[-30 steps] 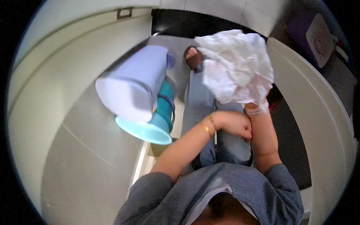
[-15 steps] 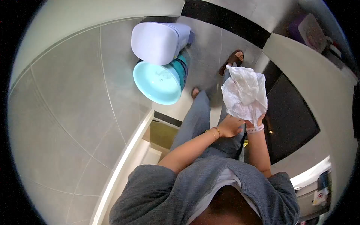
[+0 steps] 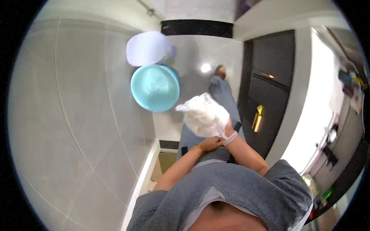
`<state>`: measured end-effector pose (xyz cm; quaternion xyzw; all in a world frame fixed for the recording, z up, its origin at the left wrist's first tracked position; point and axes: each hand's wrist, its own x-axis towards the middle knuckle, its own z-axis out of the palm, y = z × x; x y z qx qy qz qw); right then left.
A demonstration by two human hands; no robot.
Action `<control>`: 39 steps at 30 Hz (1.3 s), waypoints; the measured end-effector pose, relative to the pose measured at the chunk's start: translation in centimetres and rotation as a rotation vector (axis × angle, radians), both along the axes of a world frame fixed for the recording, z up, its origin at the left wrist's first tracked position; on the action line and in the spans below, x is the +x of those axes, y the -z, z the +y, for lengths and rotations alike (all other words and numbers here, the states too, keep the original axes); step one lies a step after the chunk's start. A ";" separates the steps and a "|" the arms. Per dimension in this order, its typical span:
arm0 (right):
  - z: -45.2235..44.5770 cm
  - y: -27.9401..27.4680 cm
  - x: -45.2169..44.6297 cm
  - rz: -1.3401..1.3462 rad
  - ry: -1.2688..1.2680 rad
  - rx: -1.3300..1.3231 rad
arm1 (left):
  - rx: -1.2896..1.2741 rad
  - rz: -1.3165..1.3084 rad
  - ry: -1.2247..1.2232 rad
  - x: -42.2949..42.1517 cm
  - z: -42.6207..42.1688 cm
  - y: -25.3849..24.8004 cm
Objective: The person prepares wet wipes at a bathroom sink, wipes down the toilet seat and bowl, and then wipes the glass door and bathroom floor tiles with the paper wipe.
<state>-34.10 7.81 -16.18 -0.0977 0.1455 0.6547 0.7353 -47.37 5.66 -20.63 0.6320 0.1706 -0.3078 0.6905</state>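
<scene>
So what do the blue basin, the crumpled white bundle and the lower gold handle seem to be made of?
The basin looks like smooth plastic: even colour, soft sheen, rounded rim. The bundle could be thin plastic, paper or cloth; it's creased, but blur leaves that open. The handle seems polished metal, going by its bright highlights, though maybe coated plastic.

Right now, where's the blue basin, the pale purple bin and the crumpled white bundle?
Blue basin (image 3: 145, 96), head view: inner wall, lower left.
Pale purple bin (image 3: 145, 49), head view: middle of its broad face.
Crumpled white bundle (image 3: 205, 116), head view: middle of its wrinkled surface.
</scene>
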 end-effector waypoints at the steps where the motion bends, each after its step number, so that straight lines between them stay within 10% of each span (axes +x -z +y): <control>1: -1.2 -0.5 -1.1 0.024 -0.017 -0.011 | -0.115 0.120 0.095 -0.3 0.9 -3.6; 7: -5.6 -0.7 -3.0 0.183 -0.060 -0.117 | 0.545 0.322 0.369 -11.1 -6.6 -0.8; 11: -10.8 2.2 -0.8 0.260 -0.111 -0.283 | 0.568 0.408 0.016 -10.0 -9.6 -0.4; 23: -14.2 2.7 4.8 0.015 -0.260 -0.561 | 0.831 0.316 0.192 -9.4 -8.3 1.0; 28: -13.9 4.8 3.0 0.237 -0.277 -0.519 | 0.475 0.418 -0.154 -13.6 -8.9 -1.9; 33: -12.8 4.4 -0.7 0.209 -0.319 -0.551 | -0.669 0.575 -0.215 -23.4 -13.1 -5.3; 39: -14.4 5.5 -9.0 0.162 -0.316 -0.513 | -0.687 0.457 -0.239 -31.8 -16.1 -0.2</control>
